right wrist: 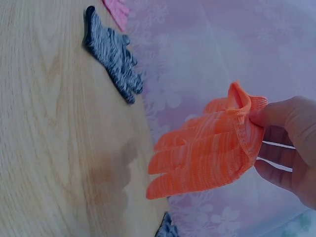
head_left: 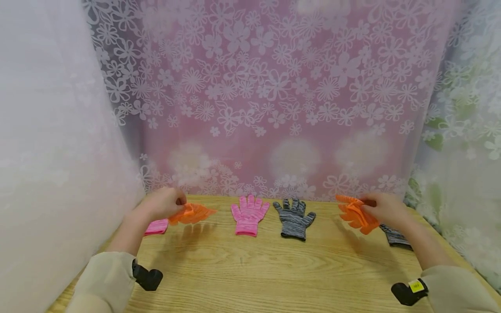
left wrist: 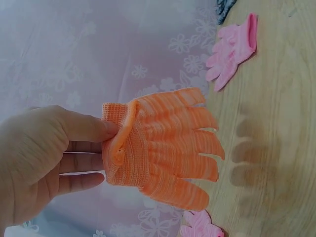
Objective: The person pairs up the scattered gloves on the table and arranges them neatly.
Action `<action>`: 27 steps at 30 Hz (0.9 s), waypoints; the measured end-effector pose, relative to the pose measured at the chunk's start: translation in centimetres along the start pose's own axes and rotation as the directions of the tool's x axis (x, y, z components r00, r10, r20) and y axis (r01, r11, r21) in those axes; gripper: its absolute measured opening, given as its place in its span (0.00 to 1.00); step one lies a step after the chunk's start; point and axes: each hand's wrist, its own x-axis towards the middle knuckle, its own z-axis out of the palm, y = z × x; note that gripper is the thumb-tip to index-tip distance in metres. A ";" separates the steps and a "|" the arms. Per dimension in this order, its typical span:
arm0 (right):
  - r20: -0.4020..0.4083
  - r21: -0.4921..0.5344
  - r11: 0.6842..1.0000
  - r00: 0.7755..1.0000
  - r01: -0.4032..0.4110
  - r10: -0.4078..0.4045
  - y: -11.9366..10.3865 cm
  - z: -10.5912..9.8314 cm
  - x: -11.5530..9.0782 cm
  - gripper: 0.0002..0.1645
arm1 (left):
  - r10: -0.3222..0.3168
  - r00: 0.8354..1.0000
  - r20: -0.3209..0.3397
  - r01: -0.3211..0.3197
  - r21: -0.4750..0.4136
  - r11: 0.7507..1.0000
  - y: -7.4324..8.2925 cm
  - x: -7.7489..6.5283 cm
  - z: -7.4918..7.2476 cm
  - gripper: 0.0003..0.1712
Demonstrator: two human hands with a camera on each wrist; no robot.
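My left hand [head_left: 164,203] pinches an orange knit glove [left wrist: 173,143] by its cuff, thumb on top and fingers behind. The glove hangs above the table, its fingers pointing toward the middle. On the other side, my right hand [head_left: 385,209] pinches a second orange glove [right wrist: 202,148] by the cuff, also raised off the wood. Between the hands lie a pink glove [head_left: 249,216] and a grey-black glove [head_left: 294,219], both flat with fingers toward the back. Another pink glove [head_left: 156,227] is partly hidden by the left hand, and another grey-black glove [head_left: 395,237] by the right hand and forearm.
The gloves lie along the far side of a wooden table [head_left: 250,278]. A flowered pinkish curtain [head_left: 274,108] hangs right behind it. White sheeting [head_left: 58,152] borders the left, and a leafy flowered curtain [head_left: 465,174] the right.
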 end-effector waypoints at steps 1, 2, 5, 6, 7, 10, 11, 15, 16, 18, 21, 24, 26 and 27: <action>-0.009 0.003 1.000 1.000 0.000 0.000 -0.3 -0.2 0.0 0.14 | 0.013 1.000 0.005 -0.014 0.006 1.000 0.2 0.0 0.1 0.04; -0.021 -0.005 1.000 1.000 0.004 -0.004 -0.6 -0.4 0.0 0.15 | 0.026 1.000 0.009 -0.026 0.013 1.000 0.3 0.0 0.2 0.03; -0.063 -0.029 0.999 0.998 0.014 -0.015 -1.6 -1.0 0.1 0.15 | 0.047 0.999 0.022 -0.048 0.028 0.998 0.9 0.2 0.7 0.02; -0.078 -0.036 0.999 0.997 0.018 -0.021 -2.0 -1.1 0.1 0.15 | 0.062 0.998 0.025 -0.063 0.038 0.997 1.1 0.2 0.9 0.02; -0.093 -0.043 0.999 0.995 0.024 -0.027 -2.4 -1.3 0.1 0.15 | 0.077 0.997 0.030 -0.079 0.045 0.996 1.2 0.2 1.1 0.03; -0.118 -0.039 0.998 0.992 0.045 -0.050 -4.0 -1.8 0.3 0.14 | 0.145 0.989 0.026 -0.147 0.092 0.985 1.6 0.3 2.0 0.08; -0.125 -0.036 0.998 0.991 0.053 -0.057 -4.5 -1.9 0.4 0.14 | 0.174 0.984 0.026 -0.175 0.098 0.980 1.8 0.3 2.3 0.10; -0.123 -0.005 0.997 0.989 0.082 -0.082 -6.2 -1.8 0.7 0.14 | 0.236 0.970 0.053 -0.241 0.107 0.965 2.4 0.1 3.5 0.12; -0.122 0.001 0.996 0.989 0.086 -0.085 -6.6 -1.7 0.8 0.14 | 0.248 0.966 0.069 -0.254 0.102 0.962 2.6 0.0 3.7 0.14; -0.118 0.010 0.995 0.988 0.096 -0.094 -7.0 -1.3 1.0 0.14 | 0.249 0.962 0.112 -0.258 0.084 0.962 3.1 -0.1 4.0 0.18; -0.118 0.018 0.993 0.987 0.116 -0.113 -7.5 -0.6 1.2 0.13 | 0.242 0.954 0.176 -0.259 0.084 0.962 3.9 -0.4 4.6 0.22; -0.117 0.019 0.991 0.985 0.133 -0.130 -7.9 0.1 1.4 0.12 | 0.214 0.949 0.233 -0.242 0.099 0.965 4.6 -0.7 5.4 0.22; -0.115 0.018 0.991 0.984 0.136 -0.133 -8.3 0.6 1.5 0.11 | 0.182 0.948 0.262 -0.218 0.115 0.969 5.0 -0.7 6.1 0.21; -0.116 0.014 0.990 0.984 0.138 -0.135 -8.5 0.8 1.6 0.11 | 0.168 0.947 0.276 -0.207 0.122 0.971 5.1 -0.8 6.4 0.21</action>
